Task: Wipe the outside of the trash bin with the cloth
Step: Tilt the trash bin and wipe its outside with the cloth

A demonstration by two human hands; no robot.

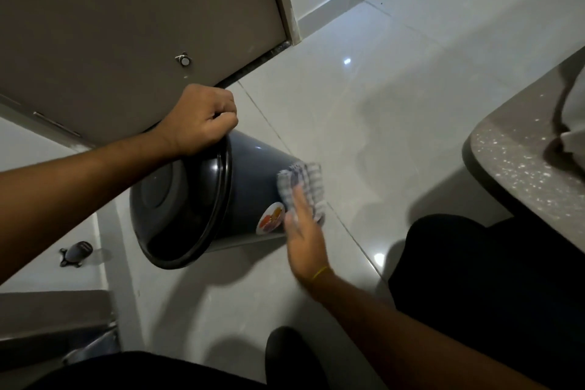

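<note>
A dark grey trash bin [243, 180] lies tilted on the tiled floor, its open mouth facing me and its base pointing away. A round orange and white sticker [270, 218] sits on its side wall. My left hand [199, 120] is closed around the black rim at the top. My right hand [302, 231] presses a grey and white checked cloth [302, 187] flat against the bin's outer wall near the base, beside the sticker. The hand is motion-blurred.
A brown door [126, 25] stands behind the bin, with a doorstop on it. A speckled stone counter [522, 161] juts in at the right. A small dark object [77, 253] lies on the floor at left. My dark-clothed knees fill the bottom and right.
</note>
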